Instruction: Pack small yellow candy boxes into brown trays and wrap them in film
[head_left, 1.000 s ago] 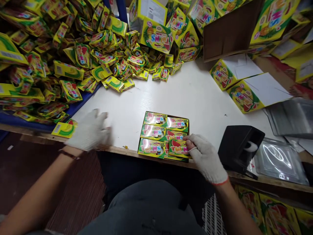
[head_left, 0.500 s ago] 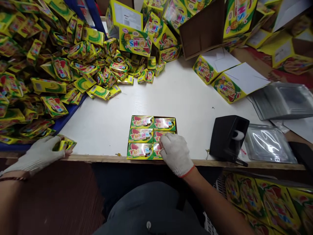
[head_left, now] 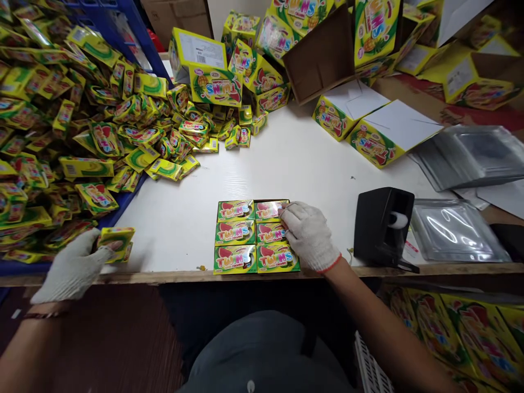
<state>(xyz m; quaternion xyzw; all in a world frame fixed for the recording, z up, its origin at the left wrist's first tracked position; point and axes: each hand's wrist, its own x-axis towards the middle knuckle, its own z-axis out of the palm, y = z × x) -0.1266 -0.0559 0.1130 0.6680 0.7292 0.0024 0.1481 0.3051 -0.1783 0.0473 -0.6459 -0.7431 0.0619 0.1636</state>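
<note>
My left hand (head_left: 77,262), in a white glove, grips small yellow-green candy boxes (head_left: 117,240) over the table's front left edge. In front of me lies an open display box (head_left: 272,200) holding several small Twins boxes (head_left: 235,233) in two columns, faces up. My right hand (head_left: 307,232), gloved too, rests at that box's right side, its fingertips on the upper right small boxes. Those fingers are bent and close together; whether they pinch anything is hidden.
A large heap of candy boxes (head_left: 98,136) fills the left. Display boxes (head_left: 216,84) stand at the back. On the right are a black tape dispenser (head_left: 379,224), clear plastic covers (head_left: 458,229) and two white-backed boxes (head_left: 401,125). Packed boxes (head_left: 470,327) sit below right.
My left hand has lifted the candy boxes slightly and brought them right, off the heap's edge. My right hand has shifted up and right along the display box, uncovering the lower right small box.
</note>
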